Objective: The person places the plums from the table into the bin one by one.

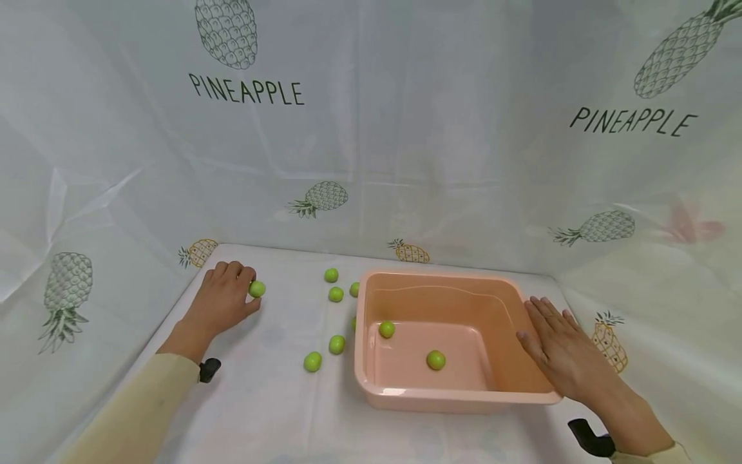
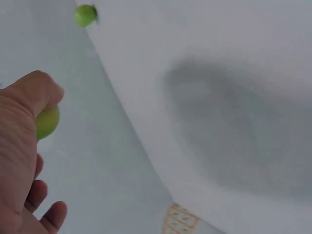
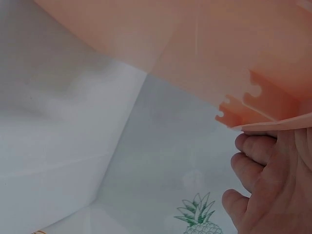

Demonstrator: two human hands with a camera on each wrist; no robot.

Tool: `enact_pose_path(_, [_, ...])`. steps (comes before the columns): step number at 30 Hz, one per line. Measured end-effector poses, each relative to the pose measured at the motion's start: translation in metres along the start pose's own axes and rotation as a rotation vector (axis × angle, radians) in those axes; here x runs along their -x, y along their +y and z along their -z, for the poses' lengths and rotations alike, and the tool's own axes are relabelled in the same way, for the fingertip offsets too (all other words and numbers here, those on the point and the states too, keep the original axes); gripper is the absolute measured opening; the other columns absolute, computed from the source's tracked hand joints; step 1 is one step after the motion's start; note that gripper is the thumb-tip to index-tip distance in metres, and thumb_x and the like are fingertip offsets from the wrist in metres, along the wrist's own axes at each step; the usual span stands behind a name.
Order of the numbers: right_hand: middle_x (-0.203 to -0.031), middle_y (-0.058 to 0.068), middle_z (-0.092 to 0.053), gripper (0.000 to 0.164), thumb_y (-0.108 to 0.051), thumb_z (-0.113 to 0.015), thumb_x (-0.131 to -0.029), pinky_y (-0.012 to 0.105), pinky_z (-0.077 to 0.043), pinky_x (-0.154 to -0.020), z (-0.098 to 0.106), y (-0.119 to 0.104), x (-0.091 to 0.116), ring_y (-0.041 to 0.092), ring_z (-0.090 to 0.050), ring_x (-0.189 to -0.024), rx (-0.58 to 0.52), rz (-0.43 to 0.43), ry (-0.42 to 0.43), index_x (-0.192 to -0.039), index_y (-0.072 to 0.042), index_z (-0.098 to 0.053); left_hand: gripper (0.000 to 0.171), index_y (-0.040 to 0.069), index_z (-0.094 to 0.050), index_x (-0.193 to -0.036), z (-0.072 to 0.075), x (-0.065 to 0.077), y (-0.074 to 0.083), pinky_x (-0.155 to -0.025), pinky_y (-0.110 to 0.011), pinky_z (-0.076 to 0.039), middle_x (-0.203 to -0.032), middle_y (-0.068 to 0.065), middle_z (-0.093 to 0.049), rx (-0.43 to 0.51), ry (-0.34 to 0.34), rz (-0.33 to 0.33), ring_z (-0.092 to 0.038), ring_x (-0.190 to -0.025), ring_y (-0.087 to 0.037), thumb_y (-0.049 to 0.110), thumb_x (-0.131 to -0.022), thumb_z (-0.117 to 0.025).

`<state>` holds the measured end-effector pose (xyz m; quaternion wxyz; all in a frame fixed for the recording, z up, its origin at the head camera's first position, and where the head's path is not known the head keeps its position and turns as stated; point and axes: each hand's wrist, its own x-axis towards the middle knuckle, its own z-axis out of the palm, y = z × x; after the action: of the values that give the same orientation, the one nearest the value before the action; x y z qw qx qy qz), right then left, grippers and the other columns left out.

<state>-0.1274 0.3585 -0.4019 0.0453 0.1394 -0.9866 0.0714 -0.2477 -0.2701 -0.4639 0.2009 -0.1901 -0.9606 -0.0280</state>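
Observation:
My left hand [image 1: 223, 296] pinches a small green ball [image 1: 257, 289] between thumb and fingers, over the left side of the table. In the left wrist view the thumb covers part of that green ball [image 2: 48, 122], and the other fingers are loosely bent below it. A peach plastic basin [image 1: 429, 394] stands right of the middle with two green balls [image 1: 436, 360] on its floor. On the basin's right rim rests my right hand [image 1: 559, 348], its fingers extended. From the right wrist, the fingers [image 3: 251, 170] show just below the rim's edge.
Several loose green balls [image 1: 335, 294] lie on the white-covered table [image 1: 278, 412] left of the basin, some partly hidden by its wall. Behind and at the sides hangs a pale sheet [image 1: 435, 142] printed with pineapples.

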Motion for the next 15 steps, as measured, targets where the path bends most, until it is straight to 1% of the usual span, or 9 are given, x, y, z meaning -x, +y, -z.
enact_pose_path(3, [-0.165, 0.036, -0.030, 0.069, -0.040, -0.041, -0.114, 0.061, -0.003, -0.129, 0.000, 0.000, 0.000, 0.054, -0.028, -0.153, -0.003, 0.000, 0.003, -0.160, 0.010, -0.029, 0.044, 0.003, -0.057, -0.108, 0.008, -0.010, 0.011, -0.079, -0.051, -0.041, -0.101, -0.017, -0.056, 0.008, 0.117, -0.043, -0.048, -0.095, -0.039, 0.025, -0.081, -0.083])
enact_pose_path(5, [-0.165, 0.036, -0.030, 0.069, -0.040, -0.041, -0.114, 0.062, -0.004, -0.129, 0.000, 0.001, 0.000, 0.054, -0.027, -0.154, -0.012, -0.001, 0.002, -0.160, 0.010, -0.029, 0.044, 0.003, -0.057, -0.108, 0.013, -0.016, 0.019, -0.077, -0.050, -0.041, -0.099, -0.016, -0.055, 0.013, 0.162, -0.060, -0.048, -0.093, -0.038, 0.025, -0.081, -0.084])
enact_pose_path(8, [-0.164, 0.036, -0.030, 0.070, -0.040, -0.041, -0.114, 0.063, -0.004, -0.129, -0.001, 0.001, -0.001, 0.054, -0.026, -0.154, -0.020, -0.004, 0.008, -0.160, 0.010, -0.029, 0.044, 0.003, -0.058, -0.108, 0.021, -0.024, 0.031, -0.077, -0.049, -0.041, -0.098, -0.015, -0.055, 0.013, 0.187, -0.075, -0.048, -0.091, -0.036, 0.026, -0.081, -0.085])
enact_pose_path(15, [-0.164, 0.037, -0.030, 0.070, -0.041, -0.042, -0.113, 0.061, -0.003, -0.129, -0.002, 0.000, 0.000, 0.054, -0.026, -0.154, -0.022, -0.013, 0.019, -0.160, 0.011, -0.030, 0.045, 0.002, -0.061, -0.108, 0.041, -0.039, 0.059, -0.078, -0.047, -0.040, -0.097, -0.014, -0.057, 0.038, 0.224, -0.118, -0.048, -0.090, -0.035, 0.027, -0.080, -0.086])
